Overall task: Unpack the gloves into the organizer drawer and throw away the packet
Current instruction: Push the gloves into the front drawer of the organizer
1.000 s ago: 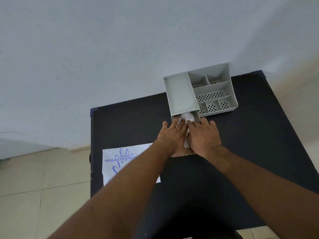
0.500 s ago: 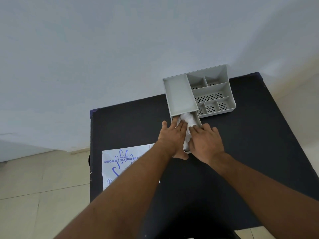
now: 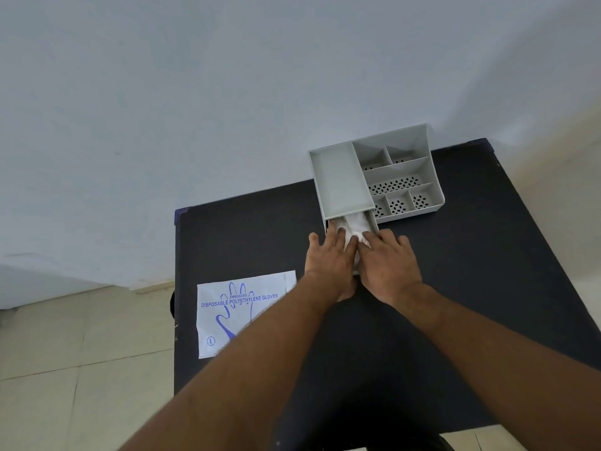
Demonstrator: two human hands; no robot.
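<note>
Gloves [image 3: 353,224] in open drawer [image 3: 374,222], under flat, spread fingers of left hand [image 3: 328,260] and right hand [image 3: 388,265]; packet [image 3: 234,307] left on bench [image 3: 487,255].

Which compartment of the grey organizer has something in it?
The pulled-out drawer at the organizer's front left: it holds the white gloves, pressed down by both hands. The open-top compartments behind it show only bare floors.

The flat white packet [image 3: 242,312] on the tabletop [image 3: 487,271] carries blue print: a small line "EMBOSSED" above "DISPOSABLE POLYETHYLENE GLOVES", set across an outline drawing of a hand. A circled "L" stands near its lower left corner. No other legible marking noted.
</note>
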